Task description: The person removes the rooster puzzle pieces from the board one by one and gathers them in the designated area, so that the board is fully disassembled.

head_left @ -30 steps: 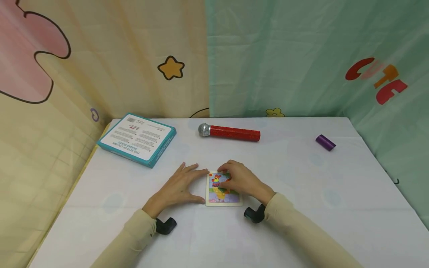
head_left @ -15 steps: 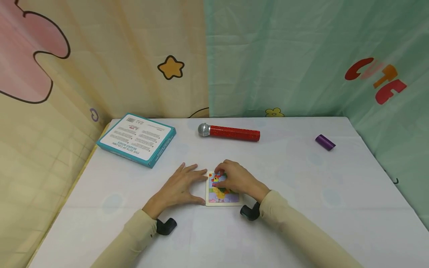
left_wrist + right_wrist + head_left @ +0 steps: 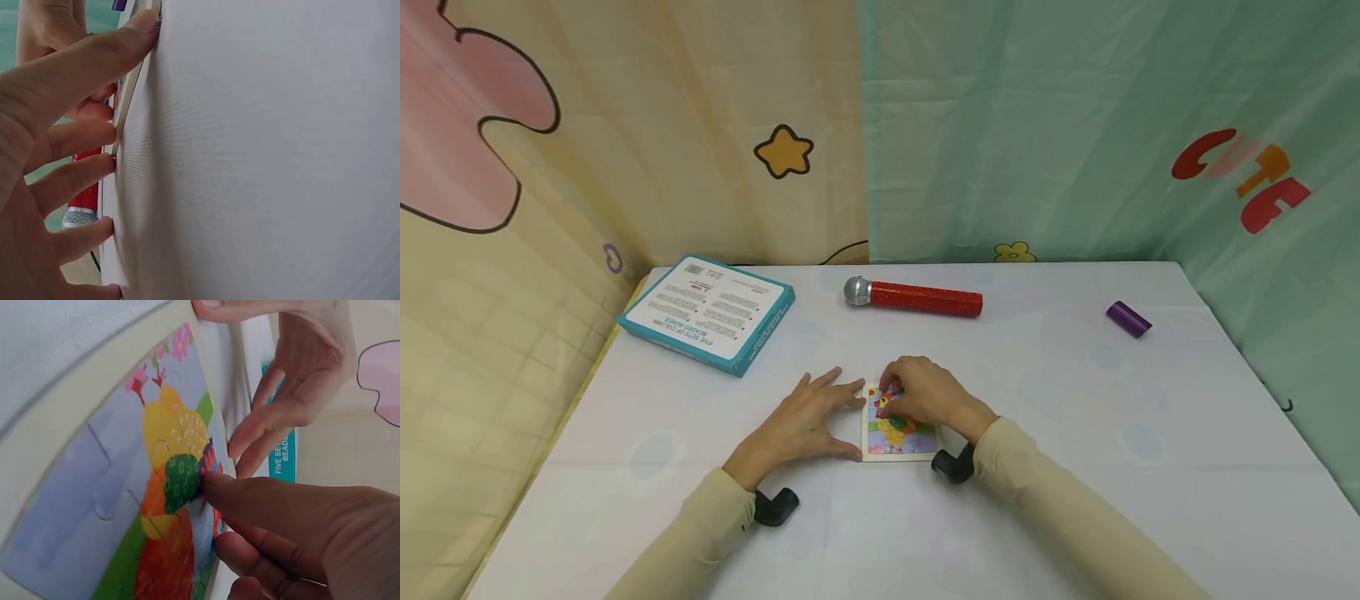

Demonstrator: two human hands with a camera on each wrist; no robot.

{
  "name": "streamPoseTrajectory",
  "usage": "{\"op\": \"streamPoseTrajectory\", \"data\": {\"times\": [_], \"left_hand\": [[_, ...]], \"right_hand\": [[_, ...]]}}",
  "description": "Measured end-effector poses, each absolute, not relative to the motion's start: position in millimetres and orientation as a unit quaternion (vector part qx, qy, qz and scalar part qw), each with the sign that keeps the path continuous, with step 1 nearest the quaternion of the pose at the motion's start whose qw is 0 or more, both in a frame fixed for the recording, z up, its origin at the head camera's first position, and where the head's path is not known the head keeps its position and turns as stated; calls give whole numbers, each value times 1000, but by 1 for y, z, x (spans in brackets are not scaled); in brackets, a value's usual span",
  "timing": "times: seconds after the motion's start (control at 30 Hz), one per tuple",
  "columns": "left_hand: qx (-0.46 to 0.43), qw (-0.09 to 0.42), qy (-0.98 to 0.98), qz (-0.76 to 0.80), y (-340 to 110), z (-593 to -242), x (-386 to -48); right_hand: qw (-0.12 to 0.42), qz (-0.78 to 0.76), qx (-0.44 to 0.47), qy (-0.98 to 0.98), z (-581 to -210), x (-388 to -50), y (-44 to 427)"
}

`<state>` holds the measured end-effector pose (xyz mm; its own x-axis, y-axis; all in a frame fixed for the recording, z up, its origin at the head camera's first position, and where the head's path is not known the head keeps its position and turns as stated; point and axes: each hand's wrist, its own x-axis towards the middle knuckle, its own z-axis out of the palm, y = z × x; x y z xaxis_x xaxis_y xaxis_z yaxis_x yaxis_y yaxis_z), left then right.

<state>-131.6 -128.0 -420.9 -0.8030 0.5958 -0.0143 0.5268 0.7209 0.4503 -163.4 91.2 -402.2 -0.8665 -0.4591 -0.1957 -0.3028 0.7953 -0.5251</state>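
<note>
A small jigsaw puzzle (image 3: 917, 447) with a colourful rooster picture and a cream frame lies flat on the table. My left hand (image 3: 801, 429) spreads its fingers at the puzzle's left side; its thumb (image 3: 140, 28) and forefinger touch the frame's edge. Over the upper part of the picture is my right hand (image 3: 936, 396), its fingers bent. In the right wrist view, the right thumb (image 3: 220, 485) rests on the picture beside the rooster's green wing (image 3: 181, 482), with other fingertips along the far side. Whether a piece is pinched between them is hidden.
A teal and white box (image 3: 707, 312) lies at the back left. Behind the puzzle lies a red toy microphone (image 3: 925, 297) with a silver head. A short purple cylinder (image 3: 1128, 319) is at the back right. Printed curtains (image 3: 1000, 125) border the table (image 3: 865, 542).
My right hand has shifted slightly left over the puzzle, its thumb and fingers moving together. The left hand stays at the left edge almost unmoved.
</note>
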Motion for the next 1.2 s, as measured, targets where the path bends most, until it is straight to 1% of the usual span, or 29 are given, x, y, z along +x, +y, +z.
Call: {"op": "streamPoseTrajectory", "data": {"times": [0.13,0.43,1.2], "left_hand": [[297,80,926,221,-129,-421,-131],[269,85,930,236,-128,-421,-130],[273,87,932,222,-127,-421,-132]], "right_hand": [[164,-234,-199,937,-399,-167,90],[157,-236,-192,940,-399,-169,92],[208,-290,-173,918,-398,-174,90]]}}
